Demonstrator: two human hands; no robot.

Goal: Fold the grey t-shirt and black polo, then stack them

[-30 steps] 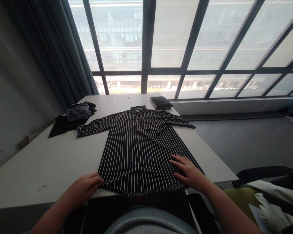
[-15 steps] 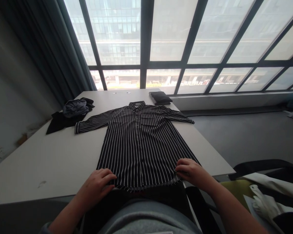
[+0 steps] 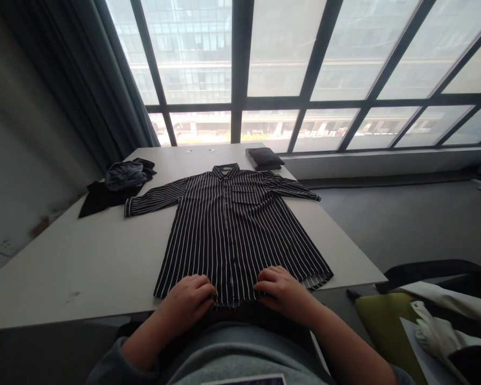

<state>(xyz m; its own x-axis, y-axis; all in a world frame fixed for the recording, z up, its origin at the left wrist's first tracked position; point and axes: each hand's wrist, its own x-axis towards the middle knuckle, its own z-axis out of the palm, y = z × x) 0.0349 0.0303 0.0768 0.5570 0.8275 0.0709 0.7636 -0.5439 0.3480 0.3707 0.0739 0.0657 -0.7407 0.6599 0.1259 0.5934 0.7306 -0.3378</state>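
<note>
A black shirt with white stripes lies spread front side up, its collar toward the window and its sleeves out to both sides. Its frayed hem reaches the near table edge. On the hem, left of the button line, my left hand is closed, fingertips curled over the cloth. My right hand pinches the hem right of the buttons in the same way. Both thumbs are partly out of sight at the cloth's edge. The right hem corner lies loose beyond my right hand.
The shirt rests on a white table. At its back left sits a crumpled pile of dark clothes; a folded dark garment lies at the back right. A green chair with things on it stands right of the table.
Both hands have moved inward along the hem, from near its two corners toward the button line. The right hem corner now lies free, slightly spread out. The view has shifted slightly.
</note>
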